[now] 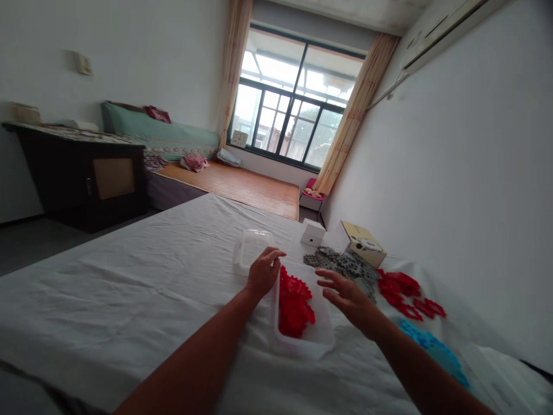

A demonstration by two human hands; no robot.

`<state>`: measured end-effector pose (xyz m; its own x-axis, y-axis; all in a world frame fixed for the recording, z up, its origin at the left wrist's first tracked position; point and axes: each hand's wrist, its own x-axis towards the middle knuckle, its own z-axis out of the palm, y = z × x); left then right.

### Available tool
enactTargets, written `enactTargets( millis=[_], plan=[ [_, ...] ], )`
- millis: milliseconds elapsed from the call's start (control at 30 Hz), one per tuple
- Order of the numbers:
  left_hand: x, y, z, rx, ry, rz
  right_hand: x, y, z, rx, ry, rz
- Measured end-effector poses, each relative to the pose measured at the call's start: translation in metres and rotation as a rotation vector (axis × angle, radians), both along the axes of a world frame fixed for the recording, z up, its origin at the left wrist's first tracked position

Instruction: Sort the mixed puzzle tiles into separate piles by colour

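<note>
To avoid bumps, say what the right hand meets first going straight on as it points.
Probably the left hand, across the plastic container; depth is unclear, so if the right hand sits low, the container's side comes first.

The sheet (pixel 142 265) is white, the pieces (pixel 296 308) red, grey and blue.

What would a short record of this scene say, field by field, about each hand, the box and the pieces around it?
Left hand: fingers curved at the far left corner of the rectangular translucent plastic box; contact unclear
Right hand: fingers spread by the box's right edge; nothing visibly held
Inside: toothed red plastic pieces, mostly on the left
Beyond left: clear plastic lid or tray
Right: grey toothed pieces, red plastic pile, blue plastic pieces
Surface: wrinkled white cloth
</note>
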<state>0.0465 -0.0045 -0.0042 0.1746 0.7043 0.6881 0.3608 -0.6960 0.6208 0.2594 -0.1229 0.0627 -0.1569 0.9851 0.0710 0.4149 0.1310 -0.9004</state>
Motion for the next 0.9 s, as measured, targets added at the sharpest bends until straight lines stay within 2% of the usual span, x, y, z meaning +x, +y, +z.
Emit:
enactTargets(
  millis=[67,133,200,300,367,400,500,600,700,900],
  plan=[
    [0.0,0.001,0.0,0.003,-0.006,-0.008,0.019,0.001,-0.008,0.038,-0.084,-0.028],
    [0.0,0.004,-0.001,-0.005,-0.012,-0.012,0.051,0.004,-0.01,0.095,-0.181,-0.11],
    [0.0,0.007,-0.002,-0.019,-0.002,-0.021,0.097,0.01,-0.005,0.175,-0.304,-0.24],
    [0.0,0.009,-0.003,-0.044,0.017,-0.03,0.185,0.02,0.007,0.236,-0.523,-0.521],
    [0.001,0.008,-0.002,-0.059,0.029,-0.032,0.245,0.028,0.011,0.187,-0.693,-0.722],
    [0.0,0.008,-0.002,-0.065,0.035,-0.031,0.272,0.032,0.011,0.134,-0.769,-0.776],
    [-0.001,0.009,-0.002,-0.061,0.048,-0.015,0.332,0.046,0.001,-0.036,-0.883,-0.825],
    [-0.002,0.012,-0.001,-0.042,0.061,0.007,0.357,0.065,-0.018,-0.12,-0.885,-0.797],
    [-0.003,0.015,-0.002,-0.041,0.08,0.016,0.362,0.087,-0.034,-0.17,-0.881,-0.705],
    [-0.004,0.02,-0.005,-0.029,0.124,0.053,0.37,0.114,-0.048,-0.256,-0.816,-0.496]
  ],
)
